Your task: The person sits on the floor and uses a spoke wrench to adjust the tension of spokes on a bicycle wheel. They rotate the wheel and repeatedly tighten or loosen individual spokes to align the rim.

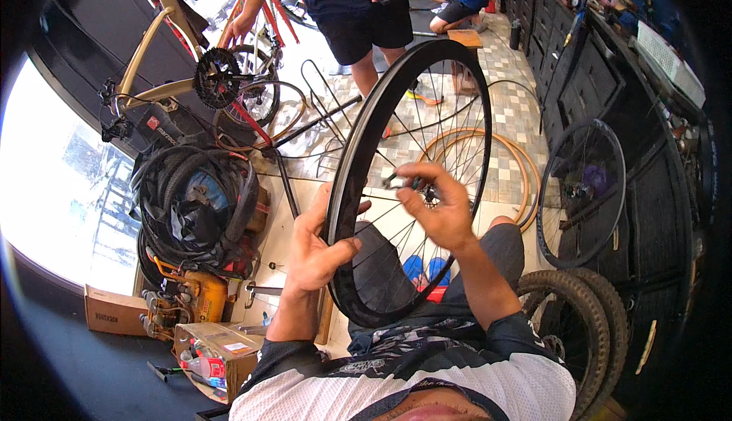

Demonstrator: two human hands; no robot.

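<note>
A bicycle wheel (pixel 355 150) with a deep black rim and dark spokes stands tilted in front of my lap. My left hand (pixel 314 247) grips its rim on the left side, thumb in front and fingers behind. Close to the hub (pixel 431 195), my right hand (pixel 442 209) has thumb and forefinger closed around a small dark piece (pixel 392 182), which is too small and blurred to name. Whether that piece touches the wheel I cannot tell.
A gold bike frame (pixel 158 93), coiled black tires (pixel 171 200) and a yellow compressor (pixel 206 295) are on the left. A person (pixel 358 9) stands ahead. At right are another wheel (pixel 546 192), knobby tires (pixel 602 306) and black drawers (pixel 583 89). Tan tires (pixel 526 165) lie on the floor.
</note>
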